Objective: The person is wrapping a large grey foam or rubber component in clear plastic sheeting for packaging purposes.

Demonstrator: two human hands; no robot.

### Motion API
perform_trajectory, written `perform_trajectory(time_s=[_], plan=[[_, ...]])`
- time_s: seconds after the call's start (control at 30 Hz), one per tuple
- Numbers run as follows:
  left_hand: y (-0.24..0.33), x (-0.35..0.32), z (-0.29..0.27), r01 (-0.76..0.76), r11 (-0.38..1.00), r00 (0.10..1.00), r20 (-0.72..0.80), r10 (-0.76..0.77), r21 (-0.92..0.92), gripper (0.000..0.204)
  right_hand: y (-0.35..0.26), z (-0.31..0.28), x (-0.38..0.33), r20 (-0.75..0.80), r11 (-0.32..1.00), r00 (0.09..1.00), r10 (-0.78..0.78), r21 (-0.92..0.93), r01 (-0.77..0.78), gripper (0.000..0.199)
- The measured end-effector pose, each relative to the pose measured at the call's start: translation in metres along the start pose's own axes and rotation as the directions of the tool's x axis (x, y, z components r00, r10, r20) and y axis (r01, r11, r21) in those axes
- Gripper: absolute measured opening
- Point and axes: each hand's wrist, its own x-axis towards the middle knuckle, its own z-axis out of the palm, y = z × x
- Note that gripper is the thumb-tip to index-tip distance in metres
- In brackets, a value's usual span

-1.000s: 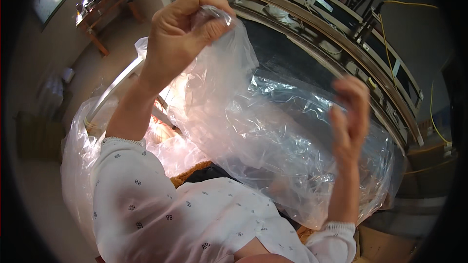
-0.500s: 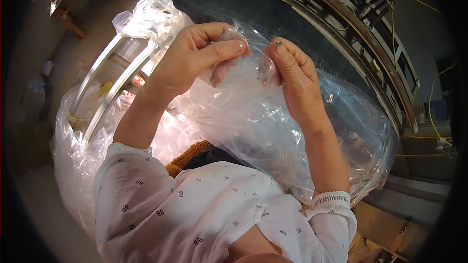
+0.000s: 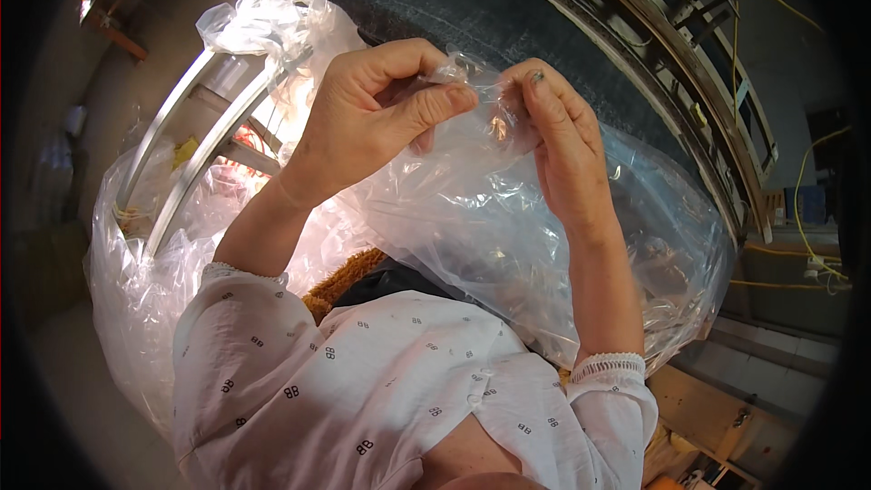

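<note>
A large clear plastic bag [image 3: 454, 218] spreads across my lap and off to the right. Its gathered upper edge is pinched between my left hand [image 3: 386, 113] and my right hand [image 3: 558, 132], which are held up close together. The left thumb presses the film against curled fingers. On the right, thumb and fingers close on the same film, and the fingertips are partly hidden behind it. A short crumpled stretch of plastic joins the two hands.
Crumpled clear plastic [image 3: 281, 14] hangs over a metal frame [image 3: 209, 145] at the left, with more plastic [image 3: 136, 308] below. Beyond my hands lies a dark padded surface [image 3: 435, 0]. A curved wooden-edged rail [image 3: 671, 63] runs behind it, with yellow cables [image 3: 798, 209] at the right.
Both hands have shifted slightly to the right, still gripping the bag's edge. The film between them has bunched and changed shape.
</note>
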Motion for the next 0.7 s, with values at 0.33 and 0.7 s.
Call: perform_trajectory(time_s=[0.33,0.7], plan=[[-0.013,-0.001,-0.004,-0.174,0.984,0.984,0.013,0.175,-0.035,0.011,0.002,0.003,-0.003,0.073,0.997,0.994,-0.077,-0.015,0.078,0.010],[0.031,0.011,-0.014,-0.630,0.191,0.661,0.390,0.641,0.753,0.030,0.004,0.010,-0.003,0.066,0.955,0.969,-0.237,-0.167,0.245,0.018]])
